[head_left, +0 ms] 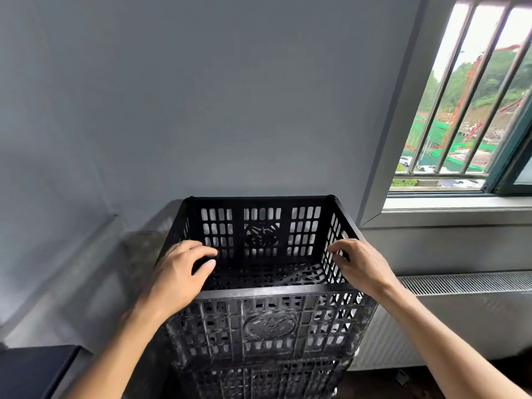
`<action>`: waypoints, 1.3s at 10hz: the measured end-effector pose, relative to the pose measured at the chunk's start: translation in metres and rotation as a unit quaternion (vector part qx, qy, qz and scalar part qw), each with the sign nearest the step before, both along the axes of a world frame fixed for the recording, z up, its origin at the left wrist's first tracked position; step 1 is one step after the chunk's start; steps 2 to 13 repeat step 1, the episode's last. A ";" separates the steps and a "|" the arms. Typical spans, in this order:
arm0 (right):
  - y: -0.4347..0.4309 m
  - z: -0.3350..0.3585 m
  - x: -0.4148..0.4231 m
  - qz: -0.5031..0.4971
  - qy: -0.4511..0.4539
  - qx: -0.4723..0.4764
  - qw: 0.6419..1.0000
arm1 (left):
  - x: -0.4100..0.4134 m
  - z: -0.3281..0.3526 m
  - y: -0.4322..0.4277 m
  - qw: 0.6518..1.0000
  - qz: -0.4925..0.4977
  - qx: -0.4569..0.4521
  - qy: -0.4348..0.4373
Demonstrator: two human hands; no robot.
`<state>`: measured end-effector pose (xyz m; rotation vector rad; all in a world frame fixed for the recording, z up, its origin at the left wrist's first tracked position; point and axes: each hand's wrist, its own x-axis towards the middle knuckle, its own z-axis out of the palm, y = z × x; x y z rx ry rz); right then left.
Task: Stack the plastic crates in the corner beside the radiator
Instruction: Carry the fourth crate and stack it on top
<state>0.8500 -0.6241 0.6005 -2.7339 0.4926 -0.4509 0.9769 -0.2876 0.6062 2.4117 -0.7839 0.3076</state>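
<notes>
A black slatted plastic crate [260,234] sits on top of a stack, with another black crate [267,375] beneath it, against the grey wall in the corner. To the right of the stack is the white radiator [449,321]. My left hand [180,273] lies over the top crate's left rim, with fingers and thumb curled loosely inside and pinching nothing. My right hand [359,263] arches over the right rim in the same way, its fingertips just inside the wall. The top crate is empty.
A barred window [466,99] with a pale sill is at the upper right, above the radiator. A dark flat surface [34,370] juts in at the lower left. A grey ledge runs along the left wall.
</notes>
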 end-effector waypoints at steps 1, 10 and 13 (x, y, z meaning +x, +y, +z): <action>0.021 0.038 -0.021 0.040 -0.079 0.098 0.991 | -0.029 0.046 0.006 0.994 -0.015 -0.105 -0.015; 0.021 0.038 -0.021 0.040 -0.079 0.098 0.991 | -0.029 0.046 0.006 0.994 -0.015 -0.105 -0.015; 0.021 0.038 -0.021 0.040 -0.079 0.098 0.991 | -0.029 0.046 0.006 0.994 -0.015 -0.105 -0.015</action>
